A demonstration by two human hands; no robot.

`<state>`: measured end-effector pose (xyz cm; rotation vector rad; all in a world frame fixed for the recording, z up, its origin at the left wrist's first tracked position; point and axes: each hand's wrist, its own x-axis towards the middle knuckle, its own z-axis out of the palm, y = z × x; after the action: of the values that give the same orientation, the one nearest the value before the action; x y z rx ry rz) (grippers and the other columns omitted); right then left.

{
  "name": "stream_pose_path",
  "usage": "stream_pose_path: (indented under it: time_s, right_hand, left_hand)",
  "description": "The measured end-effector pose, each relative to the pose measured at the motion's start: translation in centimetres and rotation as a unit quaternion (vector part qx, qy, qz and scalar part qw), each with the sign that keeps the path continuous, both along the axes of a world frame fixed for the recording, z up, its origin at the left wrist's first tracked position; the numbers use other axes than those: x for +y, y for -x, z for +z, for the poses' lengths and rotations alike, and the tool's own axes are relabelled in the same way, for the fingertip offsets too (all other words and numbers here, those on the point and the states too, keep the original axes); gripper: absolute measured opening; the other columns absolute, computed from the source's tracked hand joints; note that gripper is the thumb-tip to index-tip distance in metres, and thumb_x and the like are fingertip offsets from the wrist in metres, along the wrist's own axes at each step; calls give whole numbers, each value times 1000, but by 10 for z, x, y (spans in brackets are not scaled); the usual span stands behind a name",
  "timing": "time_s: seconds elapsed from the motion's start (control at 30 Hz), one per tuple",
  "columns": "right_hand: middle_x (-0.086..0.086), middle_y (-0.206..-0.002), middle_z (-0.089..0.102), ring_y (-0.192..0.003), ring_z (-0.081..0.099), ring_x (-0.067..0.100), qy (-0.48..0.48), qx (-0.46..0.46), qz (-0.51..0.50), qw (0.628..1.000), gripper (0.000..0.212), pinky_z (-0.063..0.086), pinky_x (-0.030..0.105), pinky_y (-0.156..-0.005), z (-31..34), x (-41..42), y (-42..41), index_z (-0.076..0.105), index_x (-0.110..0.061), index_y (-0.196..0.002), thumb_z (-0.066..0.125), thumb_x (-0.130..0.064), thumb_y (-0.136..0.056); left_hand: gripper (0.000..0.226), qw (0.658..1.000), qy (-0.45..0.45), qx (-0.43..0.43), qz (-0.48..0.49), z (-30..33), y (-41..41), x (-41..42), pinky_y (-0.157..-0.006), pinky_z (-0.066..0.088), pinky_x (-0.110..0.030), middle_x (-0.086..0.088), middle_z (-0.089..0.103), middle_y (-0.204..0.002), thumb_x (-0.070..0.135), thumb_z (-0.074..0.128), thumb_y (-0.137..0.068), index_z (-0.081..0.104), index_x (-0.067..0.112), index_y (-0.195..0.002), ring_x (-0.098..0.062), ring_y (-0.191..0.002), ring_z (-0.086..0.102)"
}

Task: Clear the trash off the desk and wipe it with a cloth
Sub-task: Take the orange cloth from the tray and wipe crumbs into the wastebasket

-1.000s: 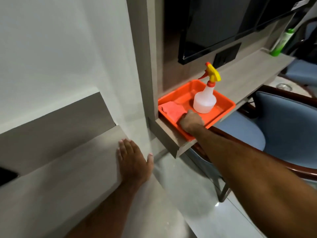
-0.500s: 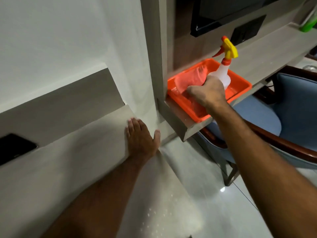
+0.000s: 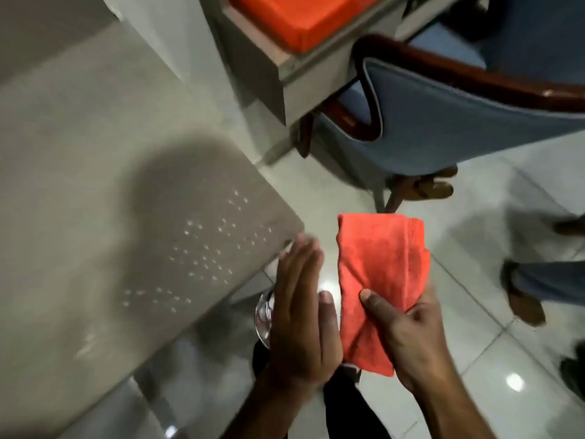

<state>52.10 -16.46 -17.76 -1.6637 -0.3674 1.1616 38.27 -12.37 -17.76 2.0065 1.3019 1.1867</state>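
The cloth (image 3: 380,280), folded and orange, is now out of the orange tray (image 3: 304,23) where it lay a second ago and is up in front of us, off the desk's corner and over the tiled floor (image 3: 474,343). Our right hand (image 3: 414,340) grips its lower half, thumb across the front and fingers curled behind. Our left hand (image 3: 300,315), which was pressed flat on the desk (image 3: 95,185), has lifted off; it stands open and empty, fingers straight, palm turned toward the cloth and just beside it (touching or not, we cannot tell).

We see no trash on the desk here, only a patch of spray droplets (image 3: 202,251) near the corner, so clearing looks done and wiping looks next. Both forearms reach up from below, hands close together, probably to refold or flatten the cloth first.
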Motion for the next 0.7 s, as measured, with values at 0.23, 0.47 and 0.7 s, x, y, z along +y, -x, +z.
stream_pose_path:
  time_s: [0.23, 0.47, 0.7]
  right_hand:
    - [4, -102, 72, -93, 70, 29, 193, -53, 43, 979, 54, 56, 56, -90, -212, -66, 17, 60, -31, -116, 65, -8, -67]
    - [-9, -104, 68, -103, 66, 23, 223, -94, 92, 966, 50, 49, 32, -91, -340, -78, 46, 61, -31, -128, 61, -7, -85]
    - [2, -113, 74, -105, 68, 28, 199, -57, 122, 971, 62, 58, 42, -92, -348, -62, 56, 67, -28, -125, 56, 8, -76]
  left_hand:
    - [55, 898, 372, 169, 162, -227, 59, -94, -114, 38, -51, -29, 47, -144, 13, 44, -89, 45, -10, -139, -41, -137, 43]
    - [84, 637, 673, 105, 362, -362, 99, -112, -97, 49, -46, -27, 58, -131, 53, 66, -85, 37, -5, -138, -42, -120, 57]
    - [32, 605, 687, -226, 332, -370, 84, -91, -79, 62, -50, -22, 71, -116, 14, 51, -97, 58, 10, -128, -42, -104, 70]
